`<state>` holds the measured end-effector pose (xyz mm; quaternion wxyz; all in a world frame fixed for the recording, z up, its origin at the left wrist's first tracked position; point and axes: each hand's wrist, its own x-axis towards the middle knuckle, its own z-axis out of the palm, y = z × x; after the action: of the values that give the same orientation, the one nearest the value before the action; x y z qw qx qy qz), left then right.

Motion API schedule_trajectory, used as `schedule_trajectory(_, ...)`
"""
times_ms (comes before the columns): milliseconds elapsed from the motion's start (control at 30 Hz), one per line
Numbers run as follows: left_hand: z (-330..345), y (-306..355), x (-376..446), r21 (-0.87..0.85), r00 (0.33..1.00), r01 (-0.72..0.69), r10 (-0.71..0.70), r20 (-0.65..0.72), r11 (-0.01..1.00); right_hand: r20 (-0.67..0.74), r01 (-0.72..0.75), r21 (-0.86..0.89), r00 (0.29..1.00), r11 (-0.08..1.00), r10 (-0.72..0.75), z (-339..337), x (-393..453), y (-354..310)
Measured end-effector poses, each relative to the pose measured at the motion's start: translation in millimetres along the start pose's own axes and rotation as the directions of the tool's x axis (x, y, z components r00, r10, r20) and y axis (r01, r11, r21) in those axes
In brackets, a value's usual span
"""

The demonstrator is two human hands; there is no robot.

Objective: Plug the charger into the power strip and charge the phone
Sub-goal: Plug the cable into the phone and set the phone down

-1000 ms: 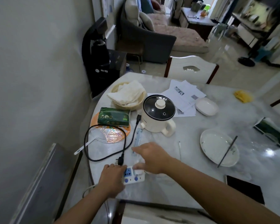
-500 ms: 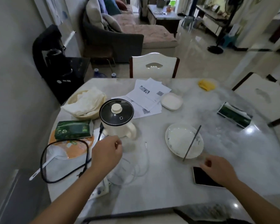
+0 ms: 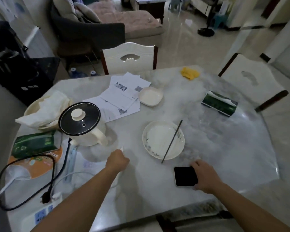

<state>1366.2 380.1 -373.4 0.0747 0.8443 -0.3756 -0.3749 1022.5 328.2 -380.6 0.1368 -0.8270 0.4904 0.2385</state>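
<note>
Under the right hand [image 3: 206, 178]: the phone [image 3: 185, 176].

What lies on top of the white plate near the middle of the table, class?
One dark chopstick lies slanted across the white plate, its far end past the rim and its near end on the table. The plate otherwise looks empty; whatever is beneath it is covered.

Phone [image 3: 185, 175]: lying at the table's [image 3: 224, 148] near edge, right of centre, under the right hand [image 3: 203, 177].
Plate [image 3: 163, 139]: sitting just behind the phone.
Left hand [image 3: 118, 160]: hovering between kettle [image 3: 84, 124] and plate.
Power strip [image 3: 40, 215]: lying at near-left corner.
</note>
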Motion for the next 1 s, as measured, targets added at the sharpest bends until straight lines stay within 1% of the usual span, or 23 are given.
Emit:
schedule_trajectory(100, 18.2, 0.8, 10.9, -0.055, 0.996, 0.038, -0.042, -0.076, 0.998, -0.045, 0.018, 0.025, 0.999, 1.0, -0.017, 6.7, 7.7, 4.5)
schedule_trajectory(167, 25.6, 4.2, 13.9, -0.067, 0.987, 0.076, -0.084, -0.136, 0.995, -0.062, 0.059, 0.023, 0.996, 0.998, -0.057, 9.0, 9.8, 8.8)
schedule_trajectory(267, 34.0, 9.1, 15.0, -0.08, 0.963, 0.137, -0.152, -0.224, 0.987, -0.077, 0.119, -0.015, 0.99, 0.993, -0.12, 15.9, 7.9, 12.4)
schedule_trajectory(367, 41.8, 11.5, 18.0, -0.151, 0.94, 0.15, -0.188, -0.284, 0.977, -0.112, 0.147, -0.002, 0.983, 0.989, -0.146, 24.3, 0.3, 5.9)
schedule_trajectory(400, 43.7, 11.8, 19.5, -0.149, 0.938, 0.14, -0.179, -0.295, 0.979, -0.126, 0.158, 0.038, 0.98, 0.987, -0.153, 25.7, -3.2, 2.1)
schedule_trajectory(467, 45.3, 12.5, 21.2, -0.112, 0.946, 0.122, -0.15, -0.286, 0.986, -0.17, 0.184, 0.175, 0.973, 0.967, -0.154, 25.2, -12.8, -7.4)
schedule_trajectory(567, 43.4, 9.1, 18.6, -0.052, 0.967, 0.117, -0.126, -0.22, 0.992, -0.279, 0.252, 0.417, 0.95, 0.873, -0.14, 17.1, -28.5, -27.5)
schedule_trajectory(633, 42.7, 5.7, 12.6, -0.057, 0.979, 0.109, -0.117, -0.168, 0.992, -0.341, 0.311, 0.496, 0.929, 0.811, -0.147, 7.8, -36.9, -41.3)
schedule_trajectory(700, 40.3, 5.4, 4.3, -0.088, 0.985, 0.075, -0.088, -0.147, 0.993, -0.394, 0.357, 0.53, 0.907, 0.769, -0.149, -4.3, -42.6, -54.1)
schedule_trajectory(800, 33.5, 7.7, -10.2, -0.207, 0.99, -0.05, 0.021, -0.138, 0.977, -0.423, 0.374, 0.564, 0.897, 0.736, -0.132, -22.9, -46.9, -73.1)
schedule_trajectory(867, 24.0, 10.3, -22.0, -0.345, 0.992, -0.096, 0.061, -0.112, 0.934, -0.409, 0.366, 0.605, 0.905, 0.707, -0.118, -33.2, -46.4, -86.7)
schedule_trajectory(933, 12.7, 11.8, -34.1, -0.57, 0.996, -0.084, 0.079, -0.033, 0.817, -0.359, 0.326, 0.712, 0.93, 0.622, -0.078, -41.8, -43.8, -101.7)
schedule_trajectory(967, 7.1, 12.3, -40.9, -0.664, 0.996, -0.055, 0.092, 0.02, 0.745, -0.327, 0.292, 0.773, 0.944, 0.563, -0.041, -46.2, -42.1, -110.2)
schedule_trajectory(1000, 1.2, 12.1, -47.5, -0.723, 0.992, -0.032, 0.109, 0.059, 0.69, -0.294, 0.251, 0.829, 0.956, 0.5, 0.007, -50.8, -39.7, -119.2)
